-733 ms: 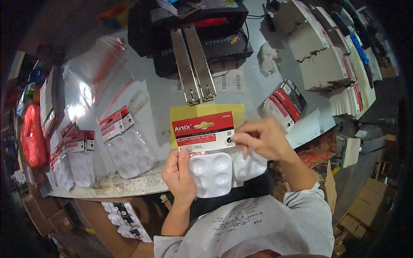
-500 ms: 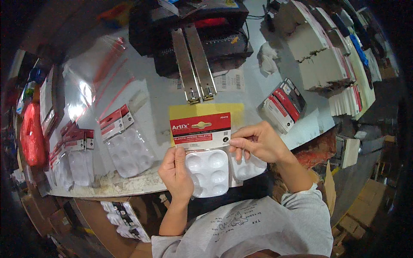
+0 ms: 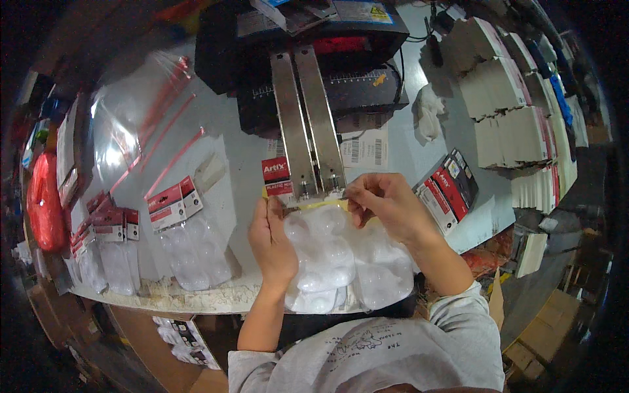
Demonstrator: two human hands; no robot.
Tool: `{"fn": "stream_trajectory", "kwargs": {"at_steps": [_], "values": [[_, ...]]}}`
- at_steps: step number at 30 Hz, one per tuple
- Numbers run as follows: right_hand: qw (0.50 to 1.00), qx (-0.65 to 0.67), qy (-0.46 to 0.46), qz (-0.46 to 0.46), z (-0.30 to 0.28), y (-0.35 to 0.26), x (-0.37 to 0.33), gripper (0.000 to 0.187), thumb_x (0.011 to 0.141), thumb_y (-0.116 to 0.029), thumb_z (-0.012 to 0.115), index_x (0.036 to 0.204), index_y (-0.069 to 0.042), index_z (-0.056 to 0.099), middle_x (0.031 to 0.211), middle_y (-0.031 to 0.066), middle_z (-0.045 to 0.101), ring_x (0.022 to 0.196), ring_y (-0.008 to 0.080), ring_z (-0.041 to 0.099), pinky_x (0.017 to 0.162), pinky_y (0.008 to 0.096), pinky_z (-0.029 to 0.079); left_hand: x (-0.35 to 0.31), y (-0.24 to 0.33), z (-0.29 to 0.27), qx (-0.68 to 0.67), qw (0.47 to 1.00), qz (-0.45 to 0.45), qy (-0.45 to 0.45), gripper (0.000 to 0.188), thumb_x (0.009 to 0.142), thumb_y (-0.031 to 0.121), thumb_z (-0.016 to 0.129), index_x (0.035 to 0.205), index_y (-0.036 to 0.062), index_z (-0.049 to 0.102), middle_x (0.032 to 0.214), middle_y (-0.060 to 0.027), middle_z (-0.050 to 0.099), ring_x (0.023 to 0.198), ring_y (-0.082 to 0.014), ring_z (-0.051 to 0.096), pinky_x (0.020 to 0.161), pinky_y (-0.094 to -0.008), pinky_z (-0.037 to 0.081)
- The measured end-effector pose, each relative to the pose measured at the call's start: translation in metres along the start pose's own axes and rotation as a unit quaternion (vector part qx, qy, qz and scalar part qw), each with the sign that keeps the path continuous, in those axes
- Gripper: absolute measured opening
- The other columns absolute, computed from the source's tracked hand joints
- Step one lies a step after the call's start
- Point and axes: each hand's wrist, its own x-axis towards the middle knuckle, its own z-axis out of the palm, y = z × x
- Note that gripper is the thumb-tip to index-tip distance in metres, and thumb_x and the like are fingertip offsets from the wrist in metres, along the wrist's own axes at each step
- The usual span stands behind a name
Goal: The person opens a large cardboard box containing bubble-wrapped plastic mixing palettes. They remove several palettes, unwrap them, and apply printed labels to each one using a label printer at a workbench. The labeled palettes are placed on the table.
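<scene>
A header card [image 3: 276, 171], red and white, lies partly under the two long metal arms [image 3: 303, 118] of a black machine. Below it hang white plastic paint palettes [image 3: 324, 255] with round wells, somewhat blurred. My left hand [image 3: 271, 245] is closed on the card's lower left edge, thumb facing up. At the card's right end my right hand [image 3: 388, 208] pinches the edge between thumb and fingers. The metal arms hide most of the card's middle. A yellow patch [image 3: 321, 205] on the table shows in part beneath the card.
The black machine [image 3: 255, 108] stands at the back. Bagged palettes with header cards [image 3: 190, 252] lie to the left, near clear bags [image 3: 141, 124]. On the right are carded packs [image 3: 447, 190] and tall stacks of folded cards [image 3: 504, 131]. A cardboard box [image 3: 154, 334] is below the table edge.
Both hands have pushed the header card away from me, beneath the metal arms. Its middle, fully visible before, is now covered. The palettes have moved with it, and the view has shifted slightly.
</scene>
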Motion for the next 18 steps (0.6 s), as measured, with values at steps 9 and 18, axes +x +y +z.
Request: {"fn": "stream_trajectory", "kwargs": {"at_steps": [9,18], "values": [[0.982,-0.145,0.053,-0.109,-0.007,0.006,0.0,0.012,0.085,-0.005,0.054,0.088,0.005,0.057,0.074,0.008,0.06,0.062,0.0149,0.058,0.057,0.0253,0.048,-0.002,-0.021,-0.007,0.046,0.997,0.05,-0.023,0.026,0.097,0.021,0.036,0.087,0.0014,0.049,0.072,-0.0003,0.046,0.068,-0.0093,0.042,0.067,-0.0239,0.04],[0.732,-0.594,0.321,-0.092,-0.122,0.037,-0.065,0.099,0.06,-0.045,0.075,0.135,0.0,0.028,0.138,0.0216,0.032,0.127,0.0332,0.033,0.099,0.0456,0.027,-0.007,0.005,-0.101,0.566,0.774,0.212,0.188,0.033,0.081,0.018,0.059,0.11,0.0036,0.052,0.113,-0.0158,0.048,0.105,-0.0328,0.044,0.088,-0.0434,0.035]]}}
